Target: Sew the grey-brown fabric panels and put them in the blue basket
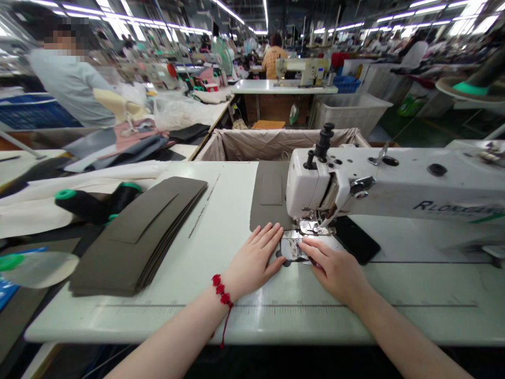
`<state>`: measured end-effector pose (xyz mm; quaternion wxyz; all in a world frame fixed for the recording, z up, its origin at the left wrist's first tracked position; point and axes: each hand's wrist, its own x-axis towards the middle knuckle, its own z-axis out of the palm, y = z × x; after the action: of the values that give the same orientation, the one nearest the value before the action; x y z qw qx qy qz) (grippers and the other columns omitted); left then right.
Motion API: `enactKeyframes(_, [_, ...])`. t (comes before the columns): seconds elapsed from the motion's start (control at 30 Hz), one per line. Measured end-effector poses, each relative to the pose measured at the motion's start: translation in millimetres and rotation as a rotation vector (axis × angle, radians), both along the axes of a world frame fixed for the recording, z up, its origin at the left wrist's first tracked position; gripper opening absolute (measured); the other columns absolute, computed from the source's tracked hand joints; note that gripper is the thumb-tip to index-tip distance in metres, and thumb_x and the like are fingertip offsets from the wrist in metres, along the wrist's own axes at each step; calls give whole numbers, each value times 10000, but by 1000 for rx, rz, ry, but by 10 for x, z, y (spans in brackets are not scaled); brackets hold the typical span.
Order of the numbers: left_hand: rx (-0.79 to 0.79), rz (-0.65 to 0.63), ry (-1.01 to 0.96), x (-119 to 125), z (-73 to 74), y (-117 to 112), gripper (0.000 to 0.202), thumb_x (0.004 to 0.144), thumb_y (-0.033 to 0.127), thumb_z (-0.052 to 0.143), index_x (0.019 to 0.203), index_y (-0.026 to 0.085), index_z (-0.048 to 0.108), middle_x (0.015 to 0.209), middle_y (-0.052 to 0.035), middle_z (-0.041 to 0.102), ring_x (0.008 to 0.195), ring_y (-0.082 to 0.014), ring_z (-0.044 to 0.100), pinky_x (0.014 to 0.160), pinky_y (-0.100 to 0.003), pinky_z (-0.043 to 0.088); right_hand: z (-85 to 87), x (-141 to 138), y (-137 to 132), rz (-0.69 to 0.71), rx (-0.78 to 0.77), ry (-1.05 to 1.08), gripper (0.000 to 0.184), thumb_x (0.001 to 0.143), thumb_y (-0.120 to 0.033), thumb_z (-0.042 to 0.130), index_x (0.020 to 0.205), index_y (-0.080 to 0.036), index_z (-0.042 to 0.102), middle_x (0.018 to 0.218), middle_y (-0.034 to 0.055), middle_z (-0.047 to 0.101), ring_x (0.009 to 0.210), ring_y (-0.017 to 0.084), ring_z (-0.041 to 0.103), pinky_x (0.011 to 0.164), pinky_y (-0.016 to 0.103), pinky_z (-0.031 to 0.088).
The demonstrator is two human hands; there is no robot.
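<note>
Head-worn view, looking forward and down over sewing table; left hand, right hand close below.

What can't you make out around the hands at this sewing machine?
In the head view:
Shiny piece under the presser foot: the left hand and right hand cover most of it, so its shape can't be told.
Black phone: the machine arm hides its far end.
Arm lettering: blurred, and the right edge cuts it off.
Stack of panels: layers too thin to count.
</note>
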<state>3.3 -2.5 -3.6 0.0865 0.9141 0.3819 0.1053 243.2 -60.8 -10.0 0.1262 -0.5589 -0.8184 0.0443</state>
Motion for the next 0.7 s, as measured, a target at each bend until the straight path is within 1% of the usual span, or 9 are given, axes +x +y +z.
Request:
enactKeyframes(0.13, [2,9,7,0,-1,0,632,977,500,385,1517,238,188,1578,-26,199,1463,-204,154,1214,-425,177,-3,1,-6,-1,-3,4,507,893,-178,492,1386,-293,481,1458,-17,463,1049,204,634,823,347,540])
enactKeyframes(0.4, [11,13,-2,4,-6,-3,664,962,484,431,1518,223,179,1576,-32,210,1465,-207,144,1216,-429,167,-17,0,-4,-2,11,10,504,891,-172,501,1379,-296,487,1449,4,476,1068,200,627,838,324,530])
enactKeyframes(0.57, [18,15,-46,-1,-5,-15,679,951,460,464,1518,224,174,1574,-37,219,1464,-215,149,1214,-437,167,15,-12,-11,15,22,32,495,895,-163,490,1375,-280,494,1430,24,496,1111,200,607,867,327,527])
enactKeyframes(0.7, [24,18,-91,-9,-21,-17,686,943,471,470,1515,225,182,1569,-55,235,1457,-231,180,1205,-449,188,22,-20,-9,14,39,38,481,902,-164,484,1367,-281,508,1415,34,511,1121,202,604,876,330,530])
